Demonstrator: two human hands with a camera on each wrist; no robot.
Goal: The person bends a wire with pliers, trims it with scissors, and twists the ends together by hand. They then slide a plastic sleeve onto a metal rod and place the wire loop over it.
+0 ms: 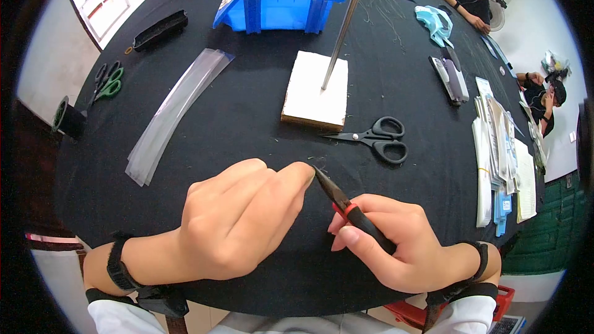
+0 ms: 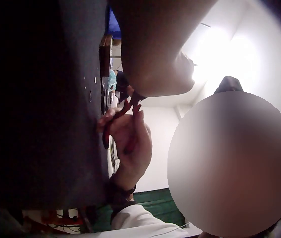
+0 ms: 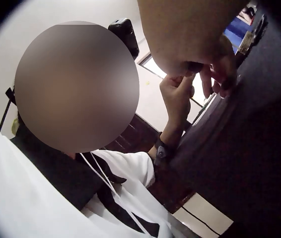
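Note:
My right hand (image 1: 396, 241) grips a pair of needle-nose pliers (image 1: 365, 226) with black and red handles, their dark nose pointing up and left. At the nose's tip is my left hand (image 1: 241, 216), back turned up and fingers curled, with its forefinger right against the metal. I cannot tell what small thing its fingertips pinch, as the hand covers it. In the left wrist view the red handles spread inside the right hand (image 2: 133, 144). Just beyond the pliers lie black scissors (image 1: 377, 139), blades pointing left, beside a white block (image 1: 315, 89) with a metal rod (image 1: 343, 31) standing on it.
A blue bin (image 1: 284, 12) stands at the back. Clear plastic strips (image 1: 176, 114) lie to the left, with green-handled scissors (image 1: 111, 80) farther out. On the right are a stapler (image 1: 450, 77) and stacked packets (image 1: 495, 142). Two other people sit at the table's far right.

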